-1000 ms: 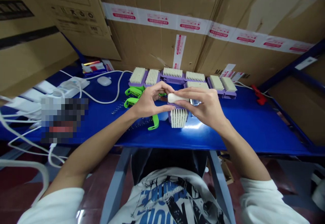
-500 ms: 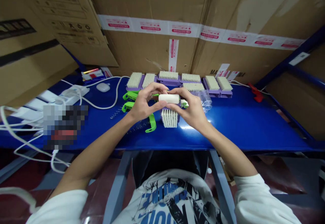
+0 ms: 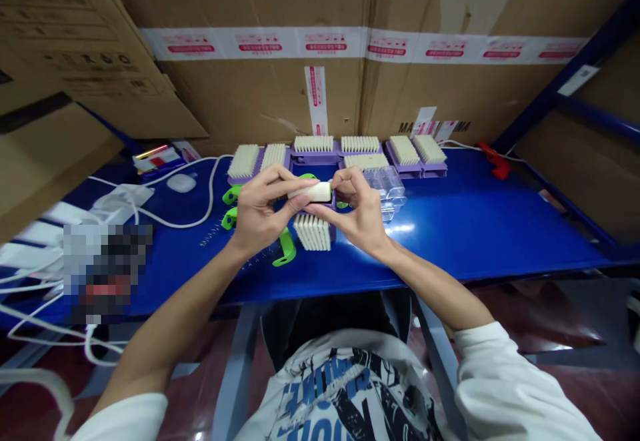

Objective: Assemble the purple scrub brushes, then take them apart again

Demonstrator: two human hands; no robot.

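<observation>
While inside the table edge (image 3: pixel 320 288), both hands (image 3: pixel 260 211) (image 3: pixel 364 213) in pinch grip on white block (image 3: pixel 320 192)

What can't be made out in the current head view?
Head view, all items:
White ribbed piece: left end hidden by the left hand.
Right hand: its curl hides whether it grips the piece.
Object at left: blurred by pixelation.
Packing tape: fine print too small to read.

Cardboard (image 3: pixel 250 97) behind worktop (image 3: pixel 475 227) back edge. Red object (image 3: pixel 495 161) near back right corner. Power strip (image 3: pixel 136 195), white cables (image 3: pixel 199 223) toward left edge.
</observation>
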